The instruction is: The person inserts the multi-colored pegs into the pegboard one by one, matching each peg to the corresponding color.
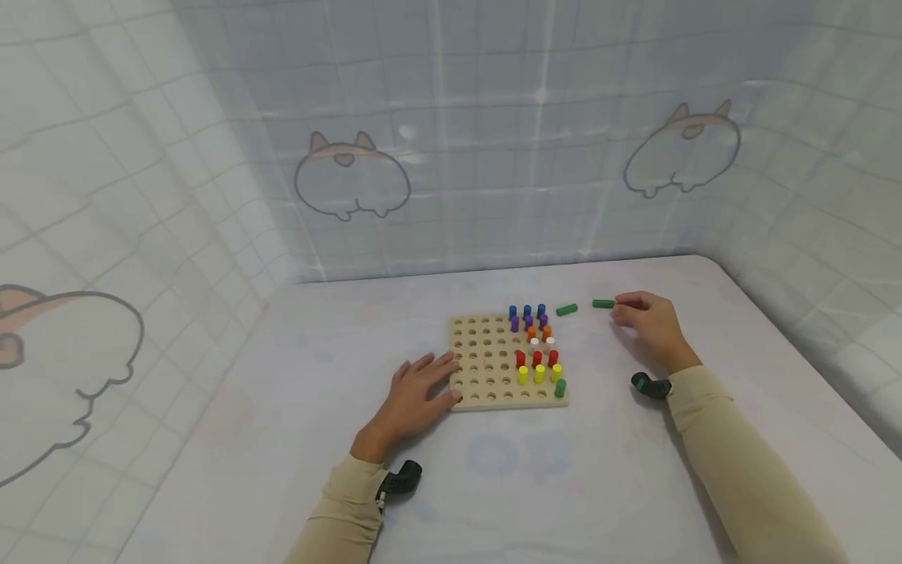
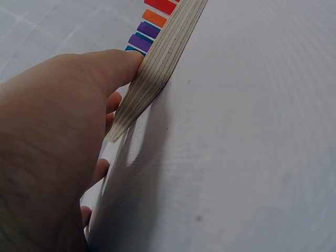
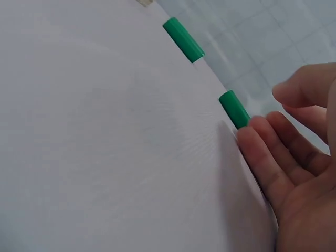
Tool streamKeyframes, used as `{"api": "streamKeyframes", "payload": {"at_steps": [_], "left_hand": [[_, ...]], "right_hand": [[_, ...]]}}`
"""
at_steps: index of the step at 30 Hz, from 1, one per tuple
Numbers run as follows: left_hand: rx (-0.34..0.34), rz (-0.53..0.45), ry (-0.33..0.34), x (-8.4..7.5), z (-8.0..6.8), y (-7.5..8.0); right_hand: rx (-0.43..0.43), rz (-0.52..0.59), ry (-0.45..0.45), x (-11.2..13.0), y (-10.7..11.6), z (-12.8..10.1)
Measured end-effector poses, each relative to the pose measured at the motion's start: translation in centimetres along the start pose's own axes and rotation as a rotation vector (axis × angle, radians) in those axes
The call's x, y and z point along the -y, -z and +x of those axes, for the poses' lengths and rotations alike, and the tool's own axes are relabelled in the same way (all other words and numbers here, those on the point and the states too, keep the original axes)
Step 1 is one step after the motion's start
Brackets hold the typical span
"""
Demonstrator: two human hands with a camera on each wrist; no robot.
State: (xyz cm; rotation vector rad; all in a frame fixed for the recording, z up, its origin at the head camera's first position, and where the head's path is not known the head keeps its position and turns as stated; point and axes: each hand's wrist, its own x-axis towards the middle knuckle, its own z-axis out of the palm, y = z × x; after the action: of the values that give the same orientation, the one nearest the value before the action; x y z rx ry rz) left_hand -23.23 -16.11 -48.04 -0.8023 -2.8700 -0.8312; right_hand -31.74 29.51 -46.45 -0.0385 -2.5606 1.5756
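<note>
Second green peg lies between pegboard and right hand.

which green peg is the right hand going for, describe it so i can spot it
Look right of the pegboard, on the bare table. Two green pegs lie there on their sides; it is the right peg, touching the right hand's fingers, while the left peg lies alone.

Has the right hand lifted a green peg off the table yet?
No, the right hand only touches the nearer green peg with a fingertip; it lies flat on the table.
</note>
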Motion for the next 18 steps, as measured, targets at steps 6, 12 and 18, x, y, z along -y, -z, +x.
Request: {"api": "streamKeyframes", "payload": {"at_steps": [6, 12, 18], "left_hand": [[-0.003, 0.015, 0.004, -0.1, 0.0, 0.0], [-0.003, 0.019, 0.011, 0.0, -0.2, -0.1], [-0.001, 0.02, 0.004, 0.1, -0.1, -0.2]], "right_hand": [[-0.065, -0.029, -0.047, 0.3, -0.3, 1.1], [-0.107, -0.076, -0.036, 0.4, -0.8, 2.0], [-0.124, -0.149, -0.015, 0.3, -1.1, 2.6]]}}
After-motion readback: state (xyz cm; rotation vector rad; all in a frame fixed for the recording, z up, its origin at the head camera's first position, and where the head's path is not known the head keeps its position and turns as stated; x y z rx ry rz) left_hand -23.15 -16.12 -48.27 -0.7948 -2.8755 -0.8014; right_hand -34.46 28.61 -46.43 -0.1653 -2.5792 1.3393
